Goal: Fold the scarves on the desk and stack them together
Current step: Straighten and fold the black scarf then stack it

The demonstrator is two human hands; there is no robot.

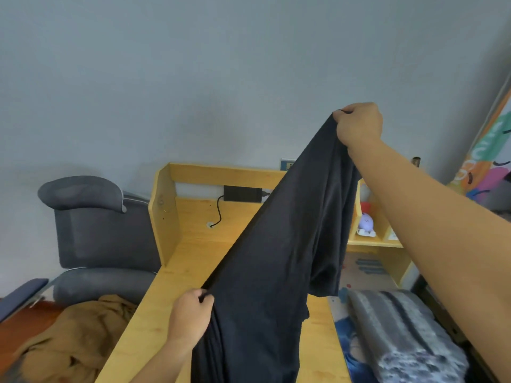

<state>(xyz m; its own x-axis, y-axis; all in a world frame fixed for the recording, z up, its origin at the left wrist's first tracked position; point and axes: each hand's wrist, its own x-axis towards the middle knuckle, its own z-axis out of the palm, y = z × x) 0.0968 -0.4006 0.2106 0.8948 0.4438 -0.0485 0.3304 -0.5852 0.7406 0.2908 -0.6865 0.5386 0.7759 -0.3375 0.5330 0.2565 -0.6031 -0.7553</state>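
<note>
Right hand (358, 124) raised high, fingers curled tight round the top end of the black scarf (276, 258); left hand (190, 316) lower and nearer, pinching the same long edge. Stretched taut between the two, slanting down from upper right to lower left, the rest hanging in loose folds over the wooden table (193, 258), with one flap dangling free beneath the right arm and the lower end running out of view at the bottom.

Judged as the spreading step: held up and pulled straight, not yet folded. Next move likely calls for bringing the two held points together, or lowering onto the bare wood to lay flat, then doubling over; needs the dangling flap squared first, else a crooked fold.

Already folded, by the look of it: a grey patterned scarf (401, 333) lying on the right part of the table, on a blue printed mat (341, 338). Probable place for stacking the black one.

Further out, a brown cloth (69, 341) heaped on the floor to the left, beside a grey office chair (94, 225); whether another scarf, cannot tell.

Open cubby shelf (370, 241) at the table's right rear, holding a small pale purple figure (366, 223) on a white base and something red above it; remaining compartments hidden by the arm. Black power adapter (242, 193) with its cable at the back edge.
</note>
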